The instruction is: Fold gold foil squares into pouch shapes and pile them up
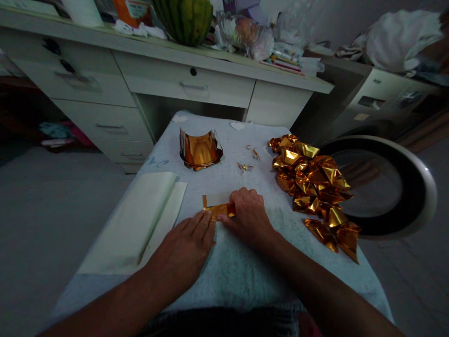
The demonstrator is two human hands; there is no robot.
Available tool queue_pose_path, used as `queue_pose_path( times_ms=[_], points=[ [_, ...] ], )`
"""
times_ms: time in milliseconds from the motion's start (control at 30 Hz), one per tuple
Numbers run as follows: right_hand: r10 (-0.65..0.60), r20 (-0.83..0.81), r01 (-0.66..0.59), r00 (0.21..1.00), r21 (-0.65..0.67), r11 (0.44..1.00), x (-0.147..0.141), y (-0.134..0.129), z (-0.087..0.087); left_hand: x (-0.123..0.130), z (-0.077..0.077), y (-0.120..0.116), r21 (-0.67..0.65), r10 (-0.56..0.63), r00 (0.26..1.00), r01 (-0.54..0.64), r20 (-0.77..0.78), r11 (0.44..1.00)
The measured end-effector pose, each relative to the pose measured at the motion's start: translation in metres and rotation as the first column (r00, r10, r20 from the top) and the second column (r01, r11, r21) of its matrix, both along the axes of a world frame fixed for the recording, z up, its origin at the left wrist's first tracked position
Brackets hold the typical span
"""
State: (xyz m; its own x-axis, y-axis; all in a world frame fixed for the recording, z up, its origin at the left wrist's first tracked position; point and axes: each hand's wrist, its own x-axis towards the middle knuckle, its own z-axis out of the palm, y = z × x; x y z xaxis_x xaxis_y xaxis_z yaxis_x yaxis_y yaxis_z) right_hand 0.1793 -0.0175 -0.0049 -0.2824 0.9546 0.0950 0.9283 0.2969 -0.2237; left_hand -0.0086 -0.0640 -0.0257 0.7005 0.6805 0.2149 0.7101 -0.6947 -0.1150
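Note:
A sheet of gold foil (217, 213) with a pale strip of paper (218, 200) on it lies on the cloth-covered table, its near edge folded over. My left hand (191, 243) has its fingers together on the foil's left end, its thumb mostly hidden. Curled round the right end, my right hand (250, 213) pinches the foil with the thumb along the near edge. Left of the foil are folded cream paper sheets (133, 210). Beyond it stand an upright gold foil stack (199, 149) and small gold twist ties (245, 167).
Many gold foil-wrapped pieces (312, 175) are heaped on the table's right side. Behind stands a white desk (189, 82) bearing a watermelon (182, 21) and plastic bags. A washing machine (365, 103) with its round door (417, 187) swung out is at right.

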Motion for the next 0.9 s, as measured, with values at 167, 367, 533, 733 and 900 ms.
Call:
queue_pose_path(
  times_ms=[167, 367, 533, 733, 900],
  points=[
    [0.005, -0.022, -0.006, 1.0, -0.028, 1.0, 0.012, 0.002, -0.001, -0.001, 0.0, 0.001, -0.071, 0.019, 0.999, -0.016, 0.036, 0.997],
    [0.001, -0.059, -0.004, 0.998, -0.06, 0.998, 0.028, 0.004, -0.001, -0.005, -0.001, 0.001, -0.036, -0.001, 0.999, 0.003, 0.052, 0.999],
    [-0.018, -0.06, 0.012, 0.998, -0.105, 0.994, 0.042, 0.006, 0.0, -0.012, -0.005, 0.001, 0.003, -0.021, 0.996, 0.021, 0.085, 1.0],
    [0.003, -0.096, -0.016, 0.995, -0.131, 0.991, 0.054, 0.008, 0.0, -0.013, 0.0, 0.003, -0.012, -0.021, 0.995, 0.022, 0.103, 1.0],
    [0.051, -0.216, -0.078, 0.975, -0.116, 0.99, 0.059, 0.009, 0.004, 0.0, 0.018, 0.013, -0.138, 0.048, 0.996, -0.038, 0.075, 0.99]
  ],
)
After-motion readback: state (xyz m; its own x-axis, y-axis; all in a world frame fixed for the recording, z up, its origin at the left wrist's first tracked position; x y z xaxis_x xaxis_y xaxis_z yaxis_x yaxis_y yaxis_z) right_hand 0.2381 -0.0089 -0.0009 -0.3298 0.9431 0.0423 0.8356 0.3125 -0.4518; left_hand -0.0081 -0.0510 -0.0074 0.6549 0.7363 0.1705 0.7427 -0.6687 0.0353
